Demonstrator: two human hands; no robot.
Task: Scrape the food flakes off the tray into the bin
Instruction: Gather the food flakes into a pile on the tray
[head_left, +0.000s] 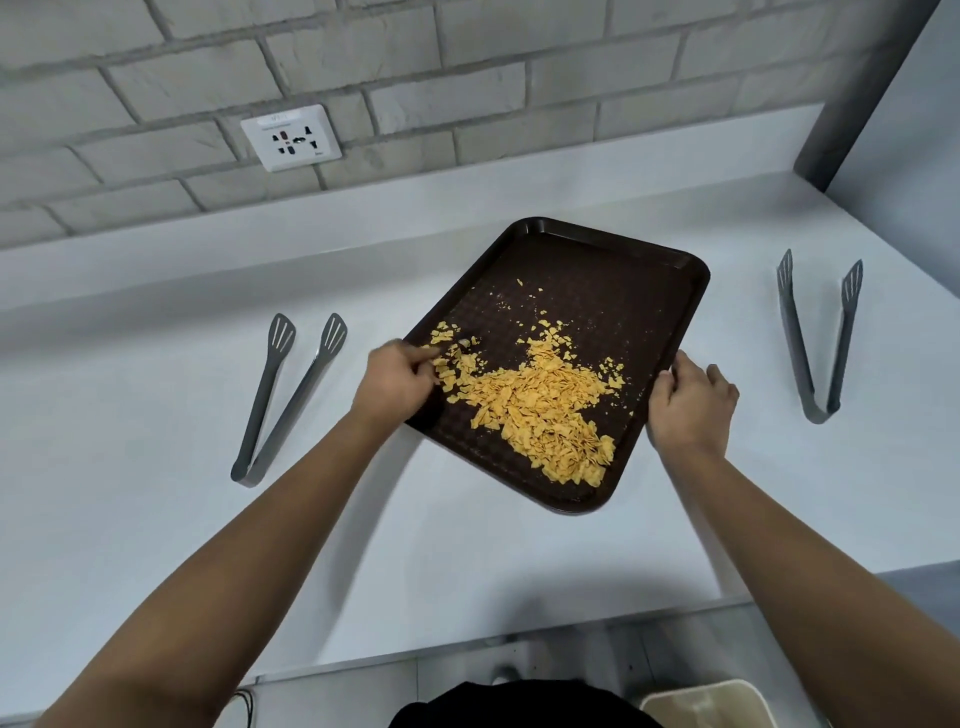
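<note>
My left hand (397, 376) pinches the tray (597, 270) rim; my right hand (688, 402) grips the opposite rim. The bin (711, 704) sits below the worktop's near edge, nearer my right.

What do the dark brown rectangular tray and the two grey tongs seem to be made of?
Dark brown rectangular tray: probably moulded plastic, matte, with a fine textured grid and rounded rim. Left grey tongs and right grey tongs: likely metal, dull satin finish, thin slotted ends; coated plastic is possible.
</note>
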